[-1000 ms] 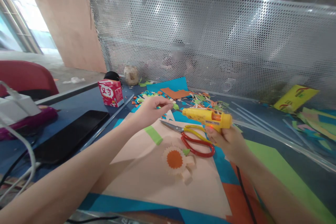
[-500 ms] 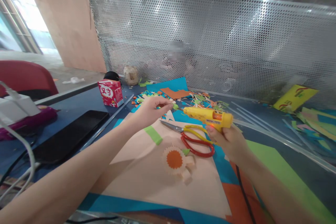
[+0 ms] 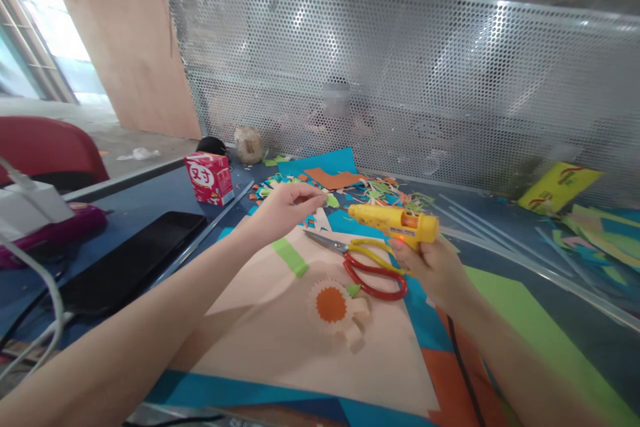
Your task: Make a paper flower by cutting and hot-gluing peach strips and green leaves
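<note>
My right hand [image 3: 425, 263] is wrapped round a yellow hot glue gun [image 3: 393, 219], its nozzle pointing left and a small red light glowing. My left hand [image 3: 295, 208] pinches a small green paper leaf [image 3: 331, 200] just beyond the nozzle tip; I cannot tell whether nozzle and leaf touch. Below them, scissors [image 3: 363, 260] with red and yellow handles lie on a pale peach sheet [image 3: 260, 340]. On the same sheet are a paper flower [image 3: 331, 305] with an orange centre, curled peach petals and a small green leaf, and a green paper strip [image 3: 290, 257].
A red box [image 3: 209, 177], a black phone [image 3: 133, 260] and a purple power strip [image 3: 83, 223] with cables are at left. Paper scraps [image 3: 385, 192] lie behind my hands, before a perforated metal screen [image 3: 400, 67]. Clear glue sticks [image 3: 500, 237] and a yellow packet [image 3: 560, 187] are at right.
Almost nothing differs. The view has shifted slightly, while both hands, the glue gun and the green leaf keep nearly the same positions.
</note>
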`<state>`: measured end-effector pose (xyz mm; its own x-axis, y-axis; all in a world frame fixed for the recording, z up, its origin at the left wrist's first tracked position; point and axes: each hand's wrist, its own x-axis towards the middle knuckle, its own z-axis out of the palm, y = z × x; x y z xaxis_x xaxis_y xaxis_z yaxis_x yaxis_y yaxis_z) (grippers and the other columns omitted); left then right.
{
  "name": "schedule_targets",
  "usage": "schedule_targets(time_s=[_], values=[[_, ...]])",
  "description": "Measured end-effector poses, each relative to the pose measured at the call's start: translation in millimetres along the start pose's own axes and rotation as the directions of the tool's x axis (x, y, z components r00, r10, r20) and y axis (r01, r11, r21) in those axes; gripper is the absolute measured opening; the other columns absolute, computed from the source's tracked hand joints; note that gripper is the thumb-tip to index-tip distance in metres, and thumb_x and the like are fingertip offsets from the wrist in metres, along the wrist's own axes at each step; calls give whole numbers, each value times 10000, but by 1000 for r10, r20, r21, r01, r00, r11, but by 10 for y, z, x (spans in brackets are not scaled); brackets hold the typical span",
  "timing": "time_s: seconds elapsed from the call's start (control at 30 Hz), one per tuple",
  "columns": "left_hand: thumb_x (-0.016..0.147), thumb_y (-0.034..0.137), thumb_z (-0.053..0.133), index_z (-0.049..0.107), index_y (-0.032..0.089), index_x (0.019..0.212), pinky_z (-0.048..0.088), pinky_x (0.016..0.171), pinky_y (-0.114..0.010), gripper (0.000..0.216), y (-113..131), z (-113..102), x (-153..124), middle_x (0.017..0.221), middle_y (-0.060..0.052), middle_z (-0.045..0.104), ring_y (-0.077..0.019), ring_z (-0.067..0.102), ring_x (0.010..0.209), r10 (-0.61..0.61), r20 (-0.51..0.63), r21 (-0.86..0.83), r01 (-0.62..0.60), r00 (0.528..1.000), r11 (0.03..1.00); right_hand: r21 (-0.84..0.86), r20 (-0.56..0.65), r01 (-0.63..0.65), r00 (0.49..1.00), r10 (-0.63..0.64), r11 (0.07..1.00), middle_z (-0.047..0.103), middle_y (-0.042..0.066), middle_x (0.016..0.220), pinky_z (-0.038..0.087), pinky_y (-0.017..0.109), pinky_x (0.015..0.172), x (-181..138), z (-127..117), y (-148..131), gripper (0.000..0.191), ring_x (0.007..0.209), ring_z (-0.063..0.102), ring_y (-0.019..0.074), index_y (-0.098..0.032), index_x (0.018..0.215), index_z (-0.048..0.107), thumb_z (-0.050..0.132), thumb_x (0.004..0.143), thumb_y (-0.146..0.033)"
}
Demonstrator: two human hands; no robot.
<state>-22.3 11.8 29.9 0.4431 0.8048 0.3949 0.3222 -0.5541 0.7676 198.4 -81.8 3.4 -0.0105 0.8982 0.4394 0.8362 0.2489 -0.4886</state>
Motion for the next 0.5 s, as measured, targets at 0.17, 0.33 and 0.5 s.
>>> schedule_targets(time_s=[0.17, 0.33, 0.5], values=[[749, 378, 489, 617, 127, 729, 321, 455, -200, 283, -38, 2, 13, 591, 7, 501, -75, 407, 500, -39, -26, 14, 39, 999, 999, 101, -19, -33, 999, 35, 994, 502, 2, 507, 363, 237, 468, -9, -20, 11, 346, 469, 469, 130, -194, 603, 488, 380, 796, -459], [750, 392, 480, 620, 132, 749, 300, 431, -195, 295, -93, 7, 25, 562, 14, 484, -78, 401, 489, -48, -23, 41, 49, 999, 998, 245, -43, -94, 993, 108, 965, 495, -4, 454, 375, 230, 471, 13, -36, -38, 395, 436, 469, 121, -196, 552, 478, 366, 802, -481], [746, 388, 467, 598, 132, 657, 323, 448, -195, 301, -92, 48, 25, 574, 4, 505, -85, 415, 500, -22, -19, 72, 24, 1000, 997, 338, -5, -296, 949, 316, 894, 581, 32, 530, 361, 235, 417, 84, -11, 17, 436, 415, 501, 135, -173, 697, 533, 313, 798, -535]])
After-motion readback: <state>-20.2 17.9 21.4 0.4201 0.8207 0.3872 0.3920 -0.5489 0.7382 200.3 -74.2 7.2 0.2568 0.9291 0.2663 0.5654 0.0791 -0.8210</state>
